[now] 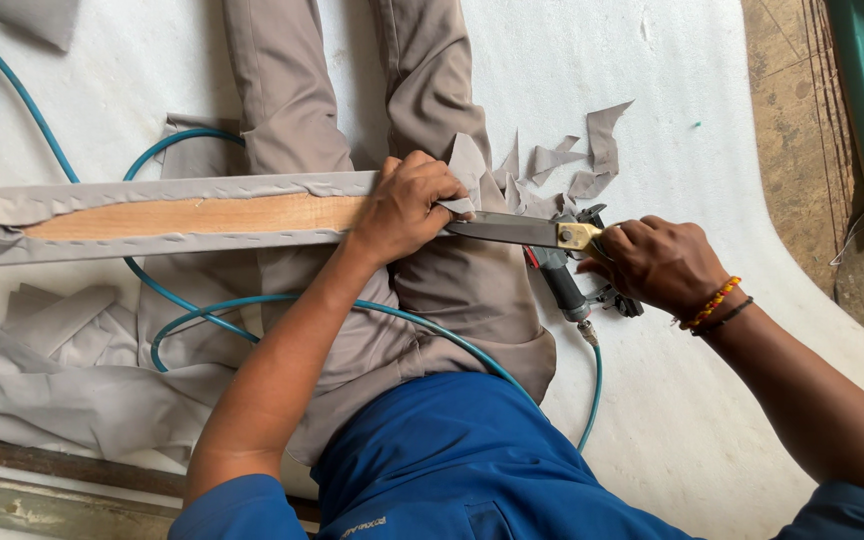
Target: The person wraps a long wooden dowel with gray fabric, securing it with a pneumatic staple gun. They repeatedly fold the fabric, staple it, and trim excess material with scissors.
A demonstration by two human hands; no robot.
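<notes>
While the left hand (407, 205) is clamping down on the right-hand end of the fabric-wrapped wooden slat (182, 215), the right hand (657, 262) is gripping the brass-coloured handle of the scissors (522, 231) and pointing the blades leftward at that same end. The slat is lying across the person's lap, its long axis running left to right in the picture, bare wood showing in the middle and grey fabric folded up along both long edges. The left fingers (442, 190) are curled together, pinching a loose fabric flap (467, 165) at the slat end and holding it up just above the blades. The scissor blades are lying nearly parallel to the slat's long axis, tips tucked under or against the left fingers; whether the blades are open or closed I cannot tell, since the tips are hidden. The right fingers are wrapped shut round the handle. So the flap is sitting between the two hands, touching the left one, with the blade tips right at it; the left hand is the nearer by far. Just below the scissors a pneumatic staple gun (562, 285) is resting on the white padded sheet (692, 400), its blue air hose (212, 310) looping back under the slat and the legs. Grey offcuts (592, 160) are scattered near, above the scissors. More grey cloth (52, 390) is piled to the left.
</notes>
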